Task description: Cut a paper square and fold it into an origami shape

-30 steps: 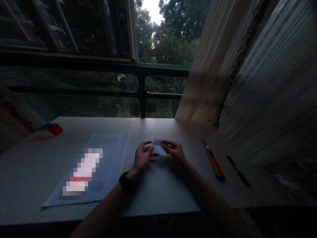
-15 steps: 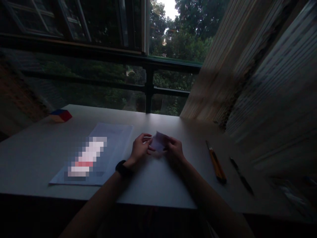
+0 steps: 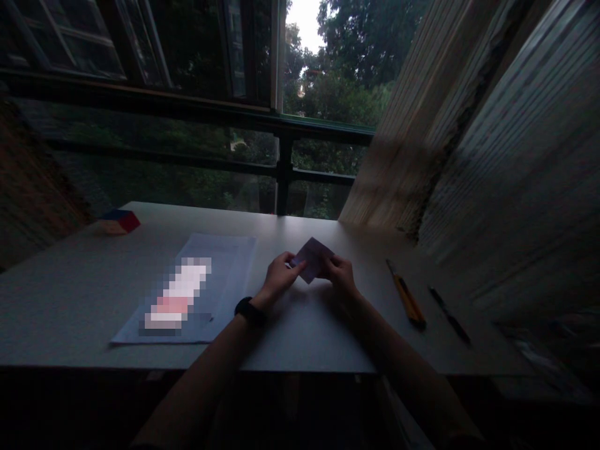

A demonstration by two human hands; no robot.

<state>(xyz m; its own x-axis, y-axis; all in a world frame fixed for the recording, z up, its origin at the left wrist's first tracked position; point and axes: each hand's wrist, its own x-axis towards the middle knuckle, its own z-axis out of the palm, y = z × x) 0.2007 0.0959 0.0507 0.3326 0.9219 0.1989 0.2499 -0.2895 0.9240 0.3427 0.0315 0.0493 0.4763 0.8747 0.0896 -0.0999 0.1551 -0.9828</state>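
A small square piece of paper (image 3: 311, 255), pale and turned corner-up like a diamond, is held between my two hands above the white table. My left hand (image 3: 281, 274) pinches its left corner, thumb on the near face. At the opposite corner my right hand (image 3: 341, 272) grips the paper between thumb and fingers. The fingers behind the paper are partly hidden. Dim light leaves any fold lines hard to make out.
Left of my hands, large paper sheets (image 3: 229, 262) lie on the table (image 3: 300, 344), partly pixelated. A multicoloured block (image 3: 120, 221) sits at the far left. To the right are a yellow utility knife (image 3: 405, 296) and a dark pen (image 3: 449, 315). Behind stand a window and a curtain (image 3: 394, 150).
My left fingers have closed on the paper's left corner, where they were looser before. The paper has come up and turned flatter toward me, showing its diamond shape. The view has shifted slightly.
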